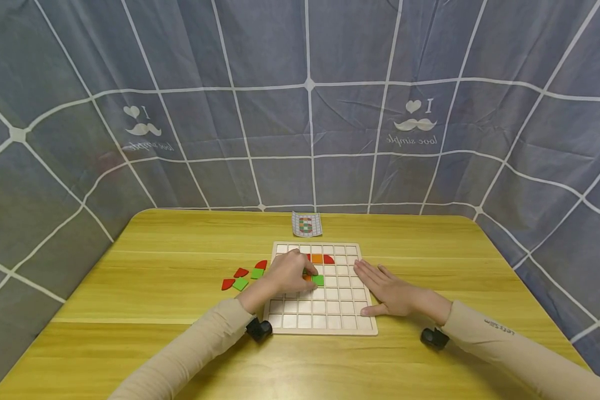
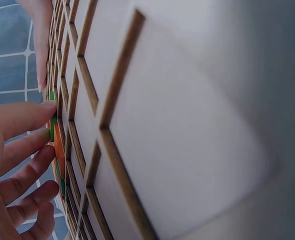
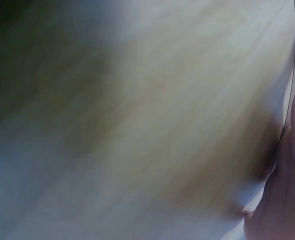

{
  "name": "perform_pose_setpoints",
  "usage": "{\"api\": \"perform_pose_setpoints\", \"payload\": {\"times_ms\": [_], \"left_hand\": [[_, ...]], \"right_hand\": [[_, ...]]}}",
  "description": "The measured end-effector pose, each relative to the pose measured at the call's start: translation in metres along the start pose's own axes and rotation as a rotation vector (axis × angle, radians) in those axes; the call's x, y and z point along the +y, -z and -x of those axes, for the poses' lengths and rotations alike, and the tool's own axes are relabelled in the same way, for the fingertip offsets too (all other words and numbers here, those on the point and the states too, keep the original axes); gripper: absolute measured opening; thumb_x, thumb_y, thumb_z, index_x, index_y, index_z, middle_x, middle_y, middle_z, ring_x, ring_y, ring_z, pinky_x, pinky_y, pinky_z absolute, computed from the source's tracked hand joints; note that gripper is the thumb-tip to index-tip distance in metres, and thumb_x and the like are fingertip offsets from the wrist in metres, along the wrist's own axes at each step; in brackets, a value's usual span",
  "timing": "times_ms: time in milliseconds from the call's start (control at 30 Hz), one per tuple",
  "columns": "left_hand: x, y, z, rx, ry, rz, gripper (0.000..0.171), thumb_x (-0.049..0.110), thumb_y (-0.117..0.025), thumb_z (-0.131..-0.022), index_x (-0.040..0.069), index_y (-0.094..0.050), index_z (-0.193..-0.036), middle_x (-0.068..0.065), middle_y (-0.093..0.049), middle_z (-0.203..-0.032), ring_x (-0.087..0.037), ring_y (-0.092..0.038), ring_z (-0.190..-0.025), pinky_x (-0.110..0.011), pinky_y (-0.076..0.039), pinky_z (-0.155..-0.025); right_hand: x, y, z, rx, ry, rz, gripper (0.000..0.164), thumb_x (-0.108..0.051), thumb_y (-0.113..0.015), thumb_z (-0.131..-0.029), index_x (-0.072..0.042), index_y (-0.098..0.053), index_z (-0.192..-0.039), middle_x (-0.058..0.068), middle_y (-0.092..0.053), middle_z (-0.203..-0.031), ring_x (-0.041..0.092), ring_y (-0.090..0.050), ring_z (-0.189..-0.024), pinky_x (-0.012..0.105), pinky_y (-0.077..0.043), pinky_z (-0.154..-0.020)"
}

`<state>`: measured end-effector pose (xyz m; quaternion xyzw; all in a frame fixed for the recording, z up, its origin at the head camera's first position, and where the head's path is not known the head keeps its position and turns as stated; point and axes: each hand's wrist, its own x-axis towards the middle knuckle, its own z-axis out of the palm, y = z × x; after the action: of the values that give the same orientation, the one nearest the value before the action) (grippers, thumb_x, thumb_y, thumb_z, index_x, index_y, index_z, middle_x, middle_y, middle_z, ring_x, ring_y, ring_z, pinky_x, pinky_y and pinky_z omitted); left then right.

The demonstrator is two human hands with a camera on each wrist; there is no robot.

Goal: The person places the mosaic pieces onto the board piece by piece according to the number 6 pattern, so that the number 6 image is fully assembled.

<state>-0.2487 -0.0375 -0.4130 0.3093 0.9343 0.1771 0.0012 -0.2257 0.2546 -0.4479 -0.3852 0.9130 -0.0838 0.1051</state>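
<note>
A pale wooden grid board (image 1: 326,323) lies on the table. My left hand (image 1: 287,273) reaches over its left part, thumb and forefinger pinching a green square tile (image 1: 318,280) at the board's surface. In the left wrist view the green tile (image 2: 52,120) shows edge-on between the fingertips, and the other fingers curl loosely. Beside it, partly covered by the hand, is an orange tile (image 1: 308,278). Farther up the board an orange square (image 1: 317,259) sits beside a red quarter-round tile (image 1: 329,259). My right hand (image 1: 391,290) rests with fingers extended on the board's right edge.
Left of the board lie loose red quarter-round tiles (image 1: 241,273) and green squares (image 1: 240,284). Behind the board stands a small pattern card (image 1: 307,225) with a coloured grid. A grey curtain (image 1: 280,122) with white lines surrounds the wooden table (image 1: 180,266).
</note>
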Motion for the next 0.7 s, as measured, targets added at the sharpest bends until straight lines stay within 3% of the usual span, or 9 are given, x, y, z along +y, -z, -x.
{"api": "perform_pose_setpoints", "payload": {"times_ms": [333,567,700], "left_hand": [[-0.0006,-0.0003,0.0005,0.001,-0.011,-0.017,0.022,0.031,-0.079,-0.075,0.02,-0.079,-0.094,0.007,-0.073,-0.092,-0.009,-0.055,-0.081,-0.022,-0.04,-0.055],[-0.0007,0.0018,0.0026,0.016,-0.025,-0.021,0.022,0.03,-0.079,-0.075,0.02,-0.079,-0.094,0.008,-0.073,-0.093,-0.012,-0.059,-0.085,-0.022,-0.04,-0.054],[-0.0013,0.0051,0.0042,0.033,-0.016,-0.03,0.021,0.031,-0.079,-0.075,0.022,-0.079,-0.094,0.008,-0.073,-0.095,-0.013,-0.06,-0.088,-0.025,-0.043,-0.057]], "right_hand": [[-0.0008,0.0003,0.0003,0.006,0.002,-0.001,0.098,-0.061,-0.05,-0.09,-0.001,-0.005,-0.154,0.017,0.0,-0.162,0.034,-0.004,-0.149,0.055,-0.013,-0.117],[-0.0047,0.0027,0.0017,0.06,0.058,-0.028,0.096,-0.056,-0.053,-0.091,0.005,-0.01,-0.152,0.026,-0.008,-0.158,0.037,-0.009,-0.148,0.064,-0.018,-0.11],[-0.0076,0.0061,0.0026,0.043,0.055,-0.026,0.096,-0.055,-0.053,-0.092,0.006,-0.009,-0.151,0.027,-0.007,-0.158,0.041,-0.009,-0.147,0.065,-0.017,-0.11]]}}
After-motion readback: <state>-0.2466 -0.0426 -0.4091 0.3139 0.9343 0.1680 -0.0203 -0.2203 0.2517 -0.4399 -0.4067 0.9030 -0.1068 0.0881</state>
